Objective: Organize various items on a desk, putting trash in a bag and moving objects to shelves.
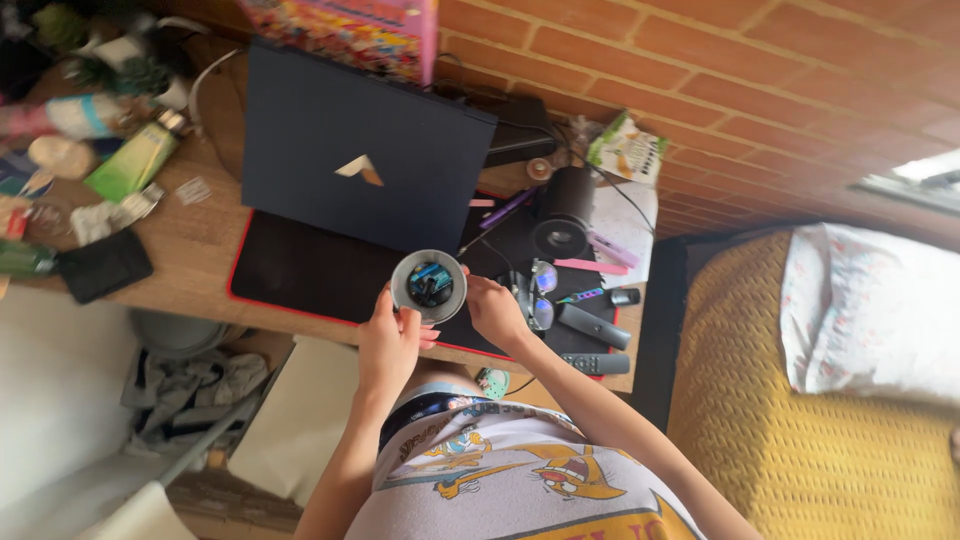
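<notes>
Both hands (440,325) around seemingly upright cup (428,286).

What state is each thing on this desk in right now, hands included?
Laptop: lid shut, flat on the desk mat.
Round container: open on top, small dark items inside, held over the mat.
Left hand: gripping the container's near rim.
Right hand: touching the container's side.
Glasses: lying beside the right hand.
Two remotes: lying flat at the desk edge.
</notes>
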